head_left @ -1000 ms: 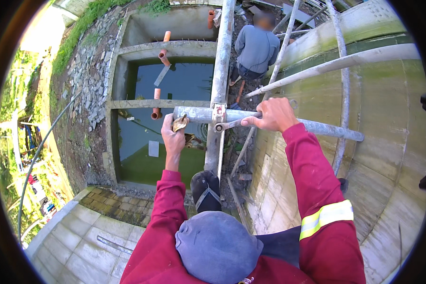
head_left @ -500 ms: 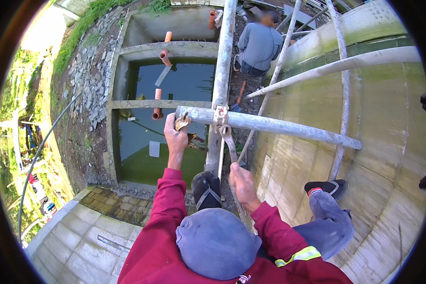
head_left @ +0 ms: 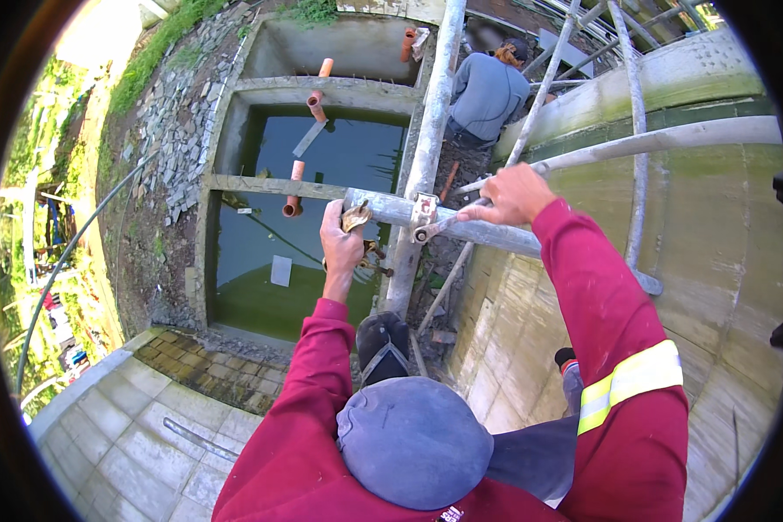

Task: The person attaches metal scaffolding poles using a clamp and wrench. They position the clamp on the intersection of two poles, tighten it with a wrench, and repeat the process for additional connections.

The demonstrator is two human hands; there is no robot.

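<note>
My left hand (head_left: 342,245) is closed at the near end of a grey scaffold pipe (head_left: 383,207). A rusty brown piece (head_left: 357,217), perhaps part of a clamp, lies against the pipe beside the fingers. Its exact kind I cannot make out. Just right of it, a scaffold coupler (head_left: 424,211) joins this pipe to a long pipe (head_left: 432,113) running away from me. My right hand (head_left: 515,196) grips a spanner (head_left: 448,224), laid across the crossing pipe, with its ring end at the coupler's lower edge.
Concrete tanks of green water (head_left: 274,309) lie below on the left, with orange pipe stubs (head_left: 293,187). A co-worker in grey (head_left: 491,96) crouches ahead. More scaffold poles (head_left: 661,139) cross at the right, over a stained slab wall (head_left: 705,261). My shoe (head_left: 383,344) is below the coupler.
My right hand has swung the spanner up and to the right, from pointing toward me to lying across the pipe. My left hand stays at the pipe end. The co-worker has bent lower.
</note>
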